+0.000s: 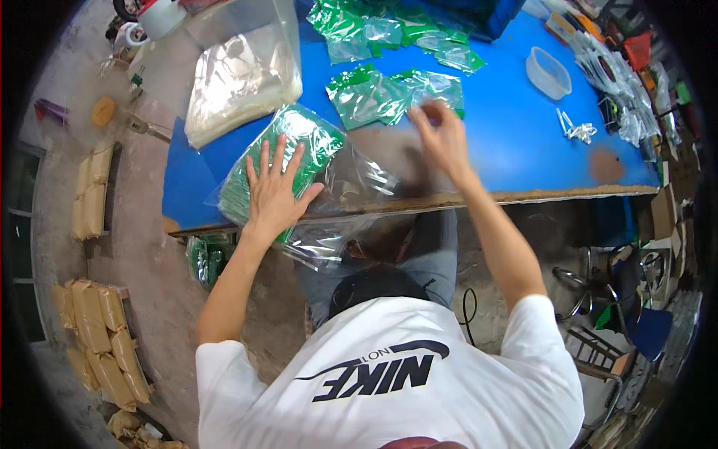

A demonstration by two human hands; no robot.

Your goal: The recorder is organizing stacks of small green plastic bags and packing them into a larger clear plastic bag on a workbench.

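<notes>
My left hand lies flat with spread fingers on a stack of green printed packets in clear plastic, near the front left of the blue table. Loose clear film extends from the stack and hangs over the table's front edge. My right hand is raised beside a row of flat green-and-clear packets, its fingers loosely bent and the thumb apart. Nothing shows in it, though its fingertips are slightly blurred. Whether it touches the nearest packet I cannot tell.
A clear bin of plastic bags stands at the back left. More green packets lie farther back, beside a blue crate. To the right are a small clear tub, small white pieces and piled plastic-wrapped items.
</notes>
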